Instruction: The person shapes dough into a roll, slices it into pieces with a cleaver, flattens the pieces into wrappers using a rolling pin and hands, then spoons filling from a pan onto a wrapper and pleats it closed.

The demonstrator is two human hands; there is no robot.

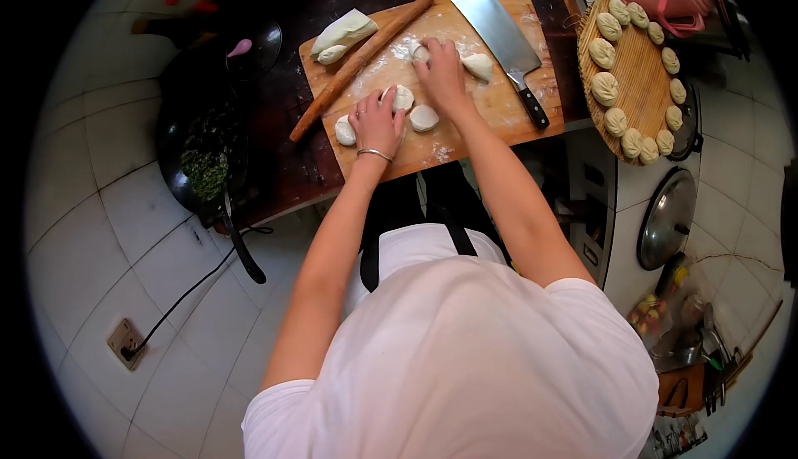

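Note:
My left hand point(379, 125), a bangle at its wrist, rests low on the floured cutting board point(490, 118). Its index finger and thumb curve about a round dough piece point(403, 97); a second dough piece point(345, 131) lies at its outer side. Farther up, my right hand point(443, 75) has its fingers bent over another dough piece point(421, 54), which they partly hide. Between the hands lies a flattened dough round point(424, 118). To the right of my right hand is a dough lump point(477, 66). A wooden rolling pin point(362, 64) lies slantwise beside a dough log point(342, 34).
A cleaver point(503, 39) lies on the board's right side. Farther right, a round woven tray point(644, 98) carries several pleated buns around its edge. At left stands a dark wok point(179, 181) with chopped greens point(205, 172), its handle jutting toward me. A pot lid point(667, 220) is at right.

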